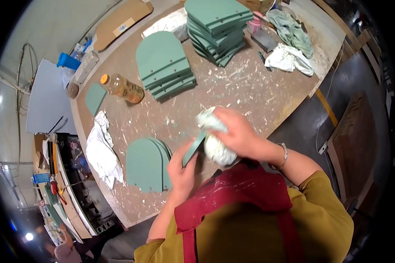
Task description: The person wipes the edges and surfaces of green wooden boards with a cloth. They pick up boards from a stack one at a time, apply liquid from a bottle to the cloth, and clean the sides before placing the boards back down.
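Note:
My left hand (181,173) grips a green panel (193,149), seen nearly edge-on and tilted just in front of my apron. In my right hand (239,133) is a bunched whitish cloth (218,151), held against the panel's upper end; the hand is slightly blurred. Left of my left hand lies a low stack of rounded green panels (145,166). Farther off stand a middle stack of green panels (160,57) and a taller, uneven stack of green panels (217,15). A clear bottle with an orange cap (125,89) leans left of the middle stack.
The worktable (259,94) is scuffed and paint-flecked. White cloths lie at its left edge (102,151) and right side (289,60), the latter near a greenish rag (289,28) and dark block (264,41). Cardboard (123,22) lies far left. Another person (68,247) is at lower left.

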`<state>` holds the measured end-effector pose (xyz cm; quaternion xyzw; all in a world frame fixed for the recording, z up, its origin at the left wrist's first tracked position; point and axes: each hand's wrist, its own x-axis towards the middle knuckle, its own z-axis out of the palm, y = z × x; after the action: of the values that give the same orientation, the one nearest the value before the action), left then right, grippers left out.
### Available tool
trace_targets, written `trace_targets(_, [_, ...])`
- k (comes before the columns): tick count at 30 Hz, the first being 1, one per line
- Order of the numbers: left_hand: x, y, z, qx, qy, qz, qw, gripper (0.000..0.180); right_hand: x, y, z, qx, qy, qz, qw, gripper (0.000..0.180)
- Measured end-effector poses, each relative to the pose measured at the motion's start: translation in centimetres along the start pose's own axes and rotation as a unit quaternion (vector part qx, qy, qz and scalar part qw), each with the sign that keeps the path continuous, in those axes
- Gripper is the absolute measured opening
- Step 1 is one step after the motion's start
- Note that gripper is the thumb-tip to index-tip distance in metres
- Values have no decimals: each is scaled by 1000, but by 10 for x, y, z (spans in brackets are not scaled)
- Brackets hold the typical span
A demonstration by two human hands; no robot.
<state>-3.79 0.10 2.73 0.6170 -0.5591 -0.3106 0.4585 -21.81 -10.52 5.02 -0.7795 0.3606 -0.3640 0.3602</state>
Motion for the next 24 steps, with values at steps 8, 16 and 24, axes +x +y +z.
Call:
trace_targets(8, [-7,-2,-16,-82,47,-26,995,28,-2,56,1,-30,-11,126,992,25])
trace_targets(16, [-48,-31,-34,-176,79,-31,981,35,8,-30,-1,-38,44,-142,988,23])
trace_targets(24, [-58,-43,-44,-366,127,-137,912,36,9,18,36,21,-22,81,996,26])
